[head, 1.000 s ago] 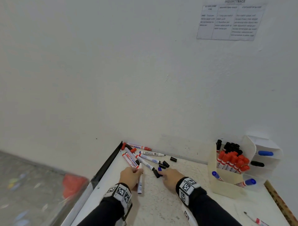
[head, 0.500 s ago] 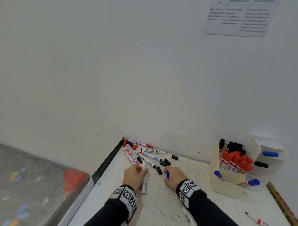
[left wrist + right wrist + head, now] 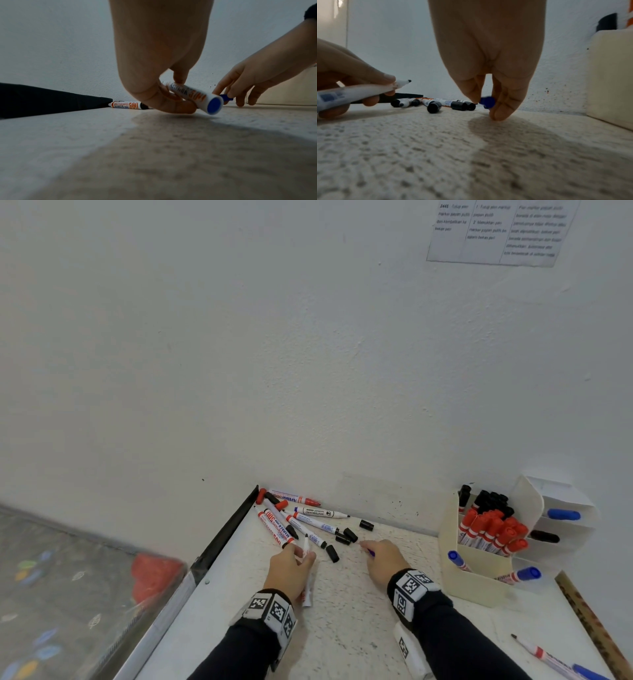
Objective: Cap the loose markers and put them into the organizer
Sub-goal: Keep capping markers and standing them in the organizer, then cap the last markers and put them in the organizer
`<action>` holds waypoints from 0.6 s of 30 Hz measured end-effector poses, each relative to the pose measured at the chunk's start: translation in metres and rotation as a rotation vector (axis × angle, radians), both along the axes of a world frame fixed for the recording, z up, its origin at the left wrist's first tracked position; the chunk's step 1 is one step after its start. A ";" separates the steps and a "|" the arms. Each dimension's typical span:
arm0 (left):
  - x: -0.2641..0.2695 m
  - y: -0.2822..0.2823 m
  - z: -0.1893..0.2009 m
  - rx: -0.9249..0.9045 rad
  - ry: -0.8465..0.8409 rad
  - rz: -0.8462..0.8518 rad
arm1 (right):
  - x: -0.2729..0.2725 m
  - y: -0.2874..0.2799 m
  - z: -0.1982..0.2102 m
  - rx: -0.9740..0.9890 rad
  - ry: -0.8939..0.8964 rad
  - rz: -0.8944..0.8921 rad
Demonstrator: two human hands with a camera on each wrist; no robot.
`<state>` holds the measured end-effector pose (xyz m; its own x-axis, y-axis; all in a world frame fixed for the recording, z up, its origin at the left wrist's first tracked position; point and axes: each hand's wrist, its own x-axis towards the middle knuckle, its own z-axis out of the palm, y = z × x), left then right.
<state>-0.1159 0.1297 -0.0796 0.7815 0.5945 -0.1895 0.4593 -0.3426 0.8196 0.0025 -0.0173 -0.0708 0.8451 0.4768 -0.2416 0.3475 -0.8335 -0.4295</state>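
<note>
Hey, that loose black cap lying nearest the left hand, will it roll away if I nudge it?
Probably. The black cap is a short round cylinder lying on its side, so a nudge should roll it. The speckled table looks textured, which may slow it. It looks small, rigid and light, likely easy to pinch.

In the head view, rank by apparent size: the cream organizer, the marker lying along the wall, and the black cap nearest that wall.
1. Cream organizer, by far the largest.
2. Marker along the wall, long and thin.
3. Black cap, smallest.
All three sit at similar depth, so the order seems safe.
</note>
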 end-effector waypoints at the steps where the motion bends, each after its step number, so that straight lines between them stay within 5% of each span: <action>1: 0.000 -0.001 0.001 0.003 0.001 -0.015 | -0.001 -0.003 0.002 -0.034 0.014 0.019; 8: 0.002 -0.003 0.001 0.041 -0.001 -0.097 | -0.021 -0.041 0.024 0.029 0.020 -0.035; 13: 0.000 -0.010 0.003 0.087 0.035 -0.182 | -0.028 -0.102 0.033 -0.281 0.226 0.027; 18: -0.003 -0.012 0.004 0.095 0.015 -0.227 | -0.022 -0.177 0.030 -0.471 0.072 -0.146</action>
<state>-0.1192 0.1180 -0.0759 0.8945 0.4199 -0.1536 0.3736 -0.5131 0.7728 -0.0192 -0.1943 -0.0406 0.8682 0.1798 -0.4625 0.1962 -0.9805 -0.0129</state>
